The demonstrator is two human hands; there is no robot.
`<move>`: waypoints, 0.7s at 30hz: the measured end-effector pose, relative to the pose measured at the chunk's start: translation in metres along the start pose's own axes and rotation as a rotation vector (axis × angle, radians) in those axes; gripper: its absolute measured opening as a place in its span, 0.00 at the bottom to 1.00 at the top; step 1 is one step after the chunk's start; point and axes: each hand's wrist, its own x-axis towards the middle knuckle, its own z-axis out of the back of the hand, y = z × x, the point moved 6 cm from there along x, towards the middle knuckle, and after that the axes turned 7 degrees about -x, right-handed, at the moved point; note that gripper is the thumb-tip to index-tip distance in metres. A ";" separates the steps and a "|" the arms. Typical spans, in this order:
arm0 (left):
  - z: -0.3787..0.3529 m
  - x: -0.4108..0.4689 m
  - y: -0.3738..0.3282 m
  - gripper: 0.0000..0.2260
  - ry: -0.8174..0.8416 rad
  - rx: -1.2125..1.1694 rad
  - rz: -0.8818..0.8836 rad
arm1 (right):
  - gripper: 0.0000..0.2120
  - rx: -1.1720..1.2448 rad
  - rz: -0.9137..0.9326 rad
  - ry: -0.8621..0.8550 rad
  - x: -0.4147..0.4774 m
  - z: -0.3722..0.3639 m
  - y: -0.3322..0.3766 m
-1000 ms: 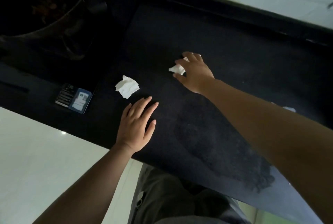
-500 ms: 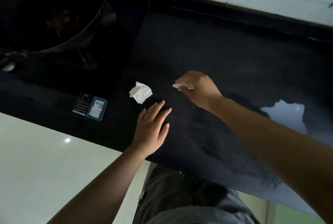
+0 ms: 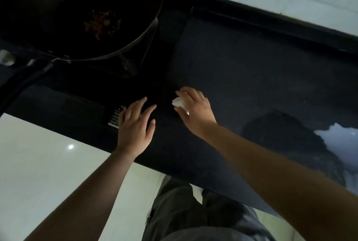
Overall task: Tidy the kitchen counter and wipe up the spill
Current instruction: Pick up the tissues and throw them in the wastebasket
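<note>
My right hand [image 3: 197,112] is on the black counter [image 3: 251,70] with its fingers curled around crumpled white tissue [image 3: 178,103], which pokes out at the fingertips and under the palm. I cannot tell whether this is one piece or two. My left hand [image 3: 135,126] lies flat with fingers apart over a small dark packet [image 3: 114,119] near the counter's front edge, covering most of it. To the right, a wet patch [image 3: 286,136] darkens the counter, and a shiny puddle [image 3: 346,143] reflects light at the far right.
A large dark wok [image 3: 77,17] with brown food scraps sits on the stove at the upper left, its handle [image 3: 25,83] running down to the left. A pale tiled wall runs behind the counter, and a light floor lies below its front edge.
My right hand has carried its tissue left to where the second tissue lay; that piece no longer lies alone. My left hand has slid left onto the small packet.
</note>
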 end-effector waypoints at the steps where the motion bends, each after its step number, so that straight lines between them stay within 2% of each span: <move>1: -0.002 -0.001 0.001 0.18 -0.002 0.014 -0.002 | 0.21 -0.076 -0.028 0.017 -0.002 -0.006 -0.003; 4: -0.003 -0.001 0.003 0.18 0.010 0.018 0.013 | 0.25 -0.224 -0.043 0.045 -0.007 -0.017 -0.005; 8: -0.004 -0.001 0.006 0.18 0.030 0.014 0.011 | 0.29 -0.229 -0.020 0.076 -0.004 -0.023 -0.002; 14: -0.003 0.000 0.006 0.18 0.023 -0.012 0.012 | 0.19 -0.264 -0.017 -0.064 -0.005 -0.025 0.003; 21: -0.003 0.000 0.005 0.18 0.017 -0.023 0.002 | 0.14 -0.202 -0.003 -0.175 -0.011 -0.021 0.004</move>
